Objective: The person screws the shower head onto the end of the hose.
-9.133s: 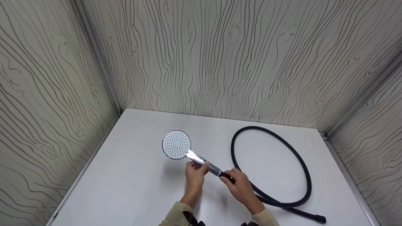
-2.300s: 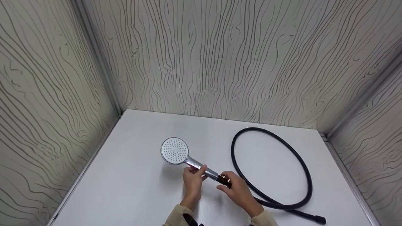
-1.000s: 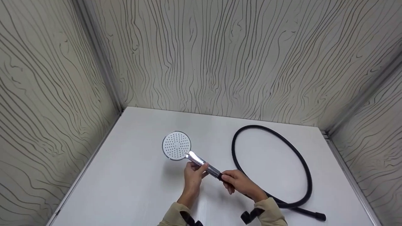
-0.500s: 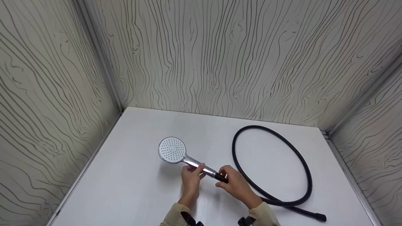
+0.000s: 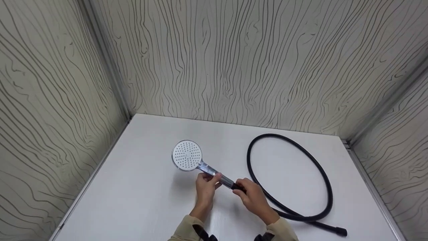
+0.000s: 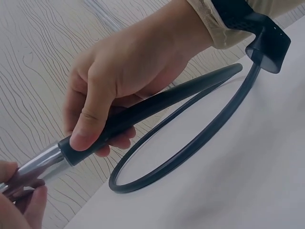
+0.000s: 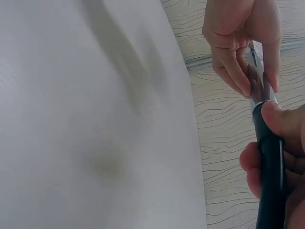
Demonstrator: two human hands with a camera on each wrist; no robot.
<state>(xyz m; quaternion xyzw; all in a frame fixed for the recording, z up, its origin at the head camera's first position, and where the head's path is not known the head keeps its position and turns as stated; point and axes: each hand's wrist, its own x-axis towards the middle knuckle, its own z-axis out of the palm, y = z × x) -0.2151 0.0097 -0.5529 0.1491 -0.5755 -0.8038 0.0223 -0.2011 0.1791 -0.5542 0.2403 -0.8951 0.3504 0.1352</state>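
Note:
A chrome shower head [image 5: 187, 155] with a round, white, dotted face is held above the white table, its handle slanting down to the right. My left hand [image 5: 205, 189] pinches that handle between thumb and fingers. At the handle's lower end sits the black end of a shower hose [image 6: 138, 114], meeting the chrome. My right hand [image 5: 253, 195] grips this hose end, the thumb lying along it close to the joint in the left wrist view. In the right wrist view the black end butts against the chrome handle [image 7: 257, 90]; any thread inside is hidden.
The rest of the black hose lies in a big loop on the right of the white table [image 5: 140, 187], its free end [image 5: 341, 231] near the front right. Wood-grain patterned walls [image 5: 214, 60] enclose the back and both sides.
Over the last second my right hand has loosened, shifted and gripped the hose end again, its fingers turned differently. The shower head dipped and rose slightly; my left hand keeps its hold.

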